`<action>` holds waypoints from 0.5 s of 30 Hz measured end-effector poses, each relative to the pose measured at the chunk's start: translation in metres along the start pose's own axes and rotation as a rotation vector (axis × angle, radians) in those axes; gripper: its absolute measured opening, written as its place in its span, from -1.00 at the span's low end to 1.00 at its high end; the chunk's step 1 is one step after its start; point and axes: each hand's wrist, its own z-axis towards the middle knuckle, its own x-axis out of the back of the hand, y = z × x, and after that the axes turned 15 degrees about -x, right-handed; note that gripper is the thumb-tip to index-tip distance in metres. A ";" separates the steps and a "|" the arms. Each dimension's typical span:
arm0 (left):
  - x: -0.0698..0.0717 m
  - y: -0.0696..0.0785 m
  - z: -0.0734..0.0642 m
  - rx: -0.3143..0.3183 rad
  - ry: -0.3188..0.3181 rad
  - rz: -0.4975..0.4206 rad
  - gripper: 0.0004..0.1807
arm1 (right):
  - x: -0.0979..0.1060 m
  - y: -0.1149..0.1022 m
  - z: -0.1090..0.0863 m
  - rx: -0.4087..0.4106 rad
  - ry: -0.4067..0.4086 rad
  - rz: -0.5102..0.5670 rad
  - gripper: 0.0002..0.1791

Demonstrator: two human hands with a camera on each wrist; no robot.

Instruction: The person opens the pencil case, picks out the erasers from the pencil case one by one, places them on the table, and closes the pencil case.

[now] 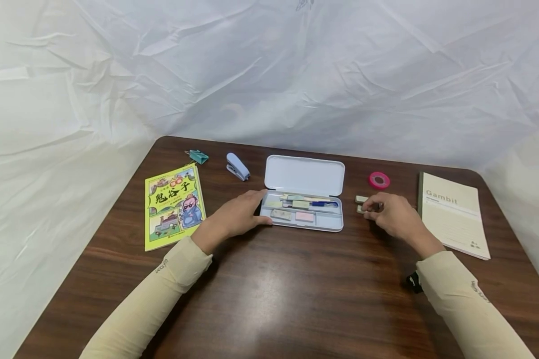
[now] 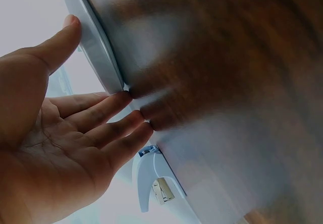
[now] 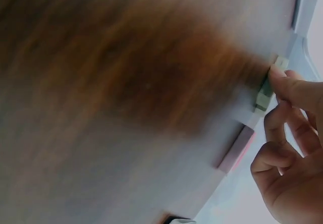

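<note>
An opened white pencil case [image 1: 304, 175] stands on the table, its lid tilted back. Inside lie a blue pen [image 1: 323, 204], a green-white block [image 1: 300, 204], a pale eraser [image 1: 280, 214] and a pink eraser [image 1: 304, 216]. With fingers nearly straight, my left hand [image 1: 238, 215] rests at the case's left end, thumb touching its front wall [image 2: 93, 37]. Right of the case, my right hand [image 1: 393, 214] pinches the nearer of two small green-white erasers [image 1: 360, 209] between thumb and fingers. The other eraser [image 1: 361, 199] lies just behind it.
A pink tape roll [image 1: 379, 180] lies behind the right hand, and a notebook [image 1: 453, 214] to its right. On the left are a yellow comic book [image 1: 172, 207], a light-blue stapler [image 1: 238, 167] and a teal binder clip [image 1: 198, 156]. White sheeting [image 1: 260, 75] hangs behind the table.
</note>
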 end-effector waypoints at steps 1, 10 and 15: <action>-0.002 -0.002 0.000 -0.003 0.005 0.005 0.12 | 0.000 -0.001 0.000 0.003 -0.003 -0.006 -0.92; -0.008 -0.010 0.005 0.015 0.001 0.000 0.13 | -0.006 -0.040 -0.007 0.047 0.039 0.061 -0.78; -0.006 -0.007 0.003 0.003 0.004 -0.008 0.13 | -0.018 -0.070 -0.005 0.094 0.069 0.099 -0.66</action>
